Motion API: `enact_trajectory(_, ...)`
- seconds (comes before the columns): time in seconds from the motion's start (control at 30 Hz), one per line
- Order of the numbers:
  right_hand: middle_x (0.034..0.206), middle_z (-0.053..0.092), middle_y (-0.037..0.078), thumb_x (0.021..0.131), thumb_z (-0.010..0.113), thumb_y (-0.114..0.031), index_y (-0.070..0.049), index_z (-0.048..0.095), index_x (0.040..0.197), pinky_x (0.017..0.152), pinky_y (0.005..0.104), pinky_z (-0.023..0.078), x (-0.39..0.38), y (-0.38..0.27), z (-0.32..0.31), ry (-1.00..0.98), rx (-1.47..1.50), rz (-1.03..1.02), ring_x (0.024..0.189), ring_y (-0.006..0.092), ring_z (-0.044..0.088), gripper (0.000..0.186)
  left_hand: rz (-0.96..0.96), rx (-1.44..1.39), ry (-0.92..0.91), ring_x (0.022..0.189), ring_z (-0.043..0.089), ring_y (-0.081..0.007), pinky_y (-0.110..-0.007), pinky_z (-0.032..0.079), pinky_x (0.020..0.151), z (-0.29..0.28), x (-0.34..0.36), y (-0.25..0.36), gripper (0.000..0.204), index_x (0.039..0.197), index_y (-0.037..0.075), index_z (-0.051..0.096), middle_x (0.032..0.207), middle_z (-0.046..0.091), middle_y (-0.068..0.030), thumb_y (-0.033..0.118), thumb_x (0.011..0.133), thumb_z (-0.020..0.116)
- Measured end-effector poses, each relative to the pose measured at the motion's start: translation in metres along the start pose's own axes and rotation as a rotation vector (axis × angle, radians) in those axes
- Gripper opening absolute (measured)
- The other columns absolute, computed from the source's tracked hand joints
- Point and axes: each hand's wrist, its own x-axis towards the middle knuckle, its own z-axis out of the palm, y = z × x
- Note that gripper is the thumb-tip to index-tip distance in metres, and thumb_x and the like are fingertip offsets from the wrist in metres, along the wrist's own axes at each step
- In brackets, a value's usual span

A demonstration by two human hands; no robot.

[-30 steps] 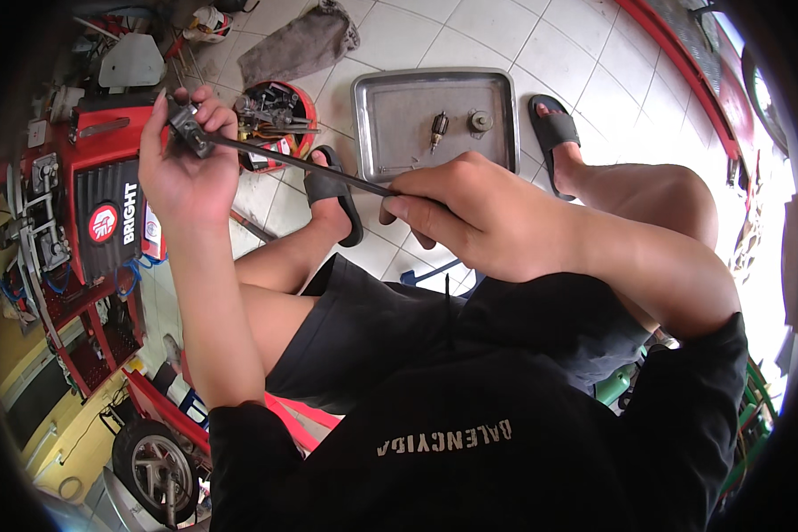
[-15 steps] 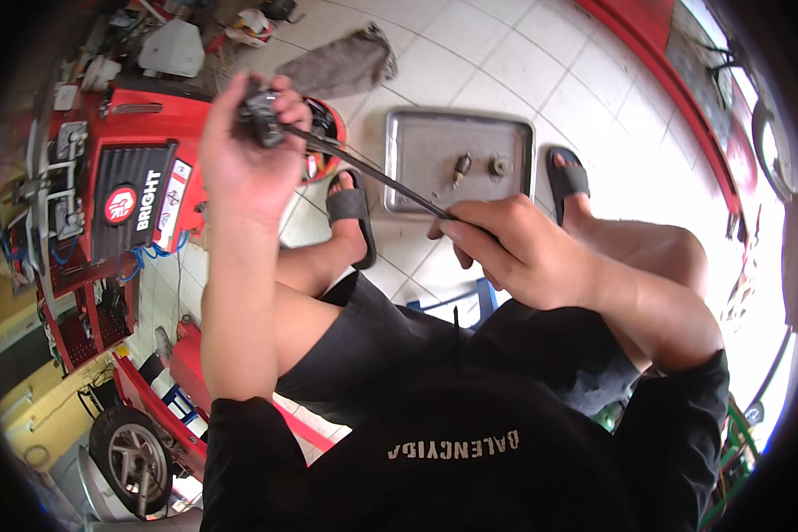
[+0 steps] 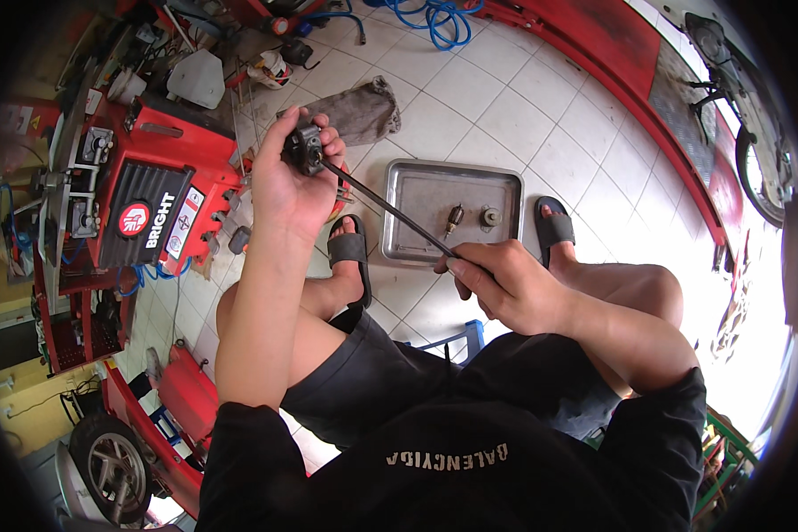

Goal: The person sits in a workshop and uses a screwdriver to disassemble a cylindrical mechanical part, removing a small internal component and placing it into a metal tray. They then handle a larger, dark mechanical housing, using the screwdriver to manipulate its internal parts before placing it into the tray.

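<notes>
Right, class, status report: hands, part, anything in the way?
Left hand grips small black part. Right hand holds long screwdriver, tip in part. Nothing between.

the person wears a black short-sleeved top (image 3: 470, 479) that fills the lower middle of the frame; pale block lettering runs across its chest and reads upside down from this view. the sleeves end above the elbows, so both forearms are bare, as are the left hand (image 3: 288, 182) in the upper middle and the right hand (image 3: 510, 284) at centre right. no gloves, watch or rings show. below the top come dark grey shorts (image 3: 390, 372), loose and creased, ending at the bare knees. on the feet are black slide sandals with one broad strap each, the left sandal (image 3: 350, 257) near the centre and the right sandal (image 3: 554, 229) further right.
</notes>
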Motion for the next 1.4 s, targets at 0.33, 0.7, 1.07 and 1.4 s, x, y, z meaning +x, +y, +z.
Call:
enact_trajectory(0.33, 0.072, 0.064, 0.012, 0.106, 0.049, -0.018, 0.005, 0.062, 0.097, 0.059, 0.0373, 0.050, -0.001, 0.003, 0.000, -0.029, 0.034, -0.005, 0.058, 0.0255, 0.062, 0.027, 0.026, 0.059, 0.004, 0.080, 0.052, -0.0197, -0.032, 0.046, 0.072, 0.000, 0.002, -0.002, 0.019, 0.102, -0.001, 0.056, 0.096, 0.057, -0.0145, 0.011, 0.093, 0.067)
enact_trajectory(0.7, 0.076, 0.060, 0.004, 0.108, 0.045, -0.026, 0.003, 0.065, 0.111, 0.045, 0.0271, 0.046, 0.005, -0.008, -0.010, -0.198, 0.375, 0.291, 0.050, 0.0091, 0.054, 0.035, 0.290, 0.309, 0.190, 0.077, 0.061, -0.0214, -0.035, 0.050, 0.064, -0.007, 0.013, -0.020, 0.018, 0.101, 0.005, 0.058, 0.088, 0.062, -0.0074, 0.005, 0.088, 0.071)
enact_trajectory(1.07, 0.088, 0.066, 0.013, 0.094, 0.062, -0.021, -0.001, 0.065, 0.094, 0.073, 0.0450, 0.057, 0.010, 0.025, -0.014, 0.372, -0.943, -0.166, 0.078, 0.0336, 0.070, 0.020, 0.283, 0.385, 0.331, 0.079, 0.058, -0.0119, -0.029, 0.046, 0.064, -0.011, 0.021, -0.051, 0.032, 0.111, 0.011, 0.059, 0.096, 0.061, 0.0000, 0.010, 0.085, 0.077)
enact_trajectory(1.4, 0.091, 0.074, 0.014, 0.101, 0.055, -0.010, 0.009, 0.067, 0.106, 0.072, 0.0331, 0.058, 0.013, 0.032, -0.002, -0.167, 0.376, 0.194, 0.083, 0.0198, 0.072, 0.023, 0.119, 0.433, 0.169, 0.071, 0.058, -0.0167, -0.031, 0.046, 0.059, 0.004, 0.022, -0.048, 0.022, 0.098, 0.005, 0.059, 0.086, 0.061, -0.0052, 0.007, 0.084, 0.076)
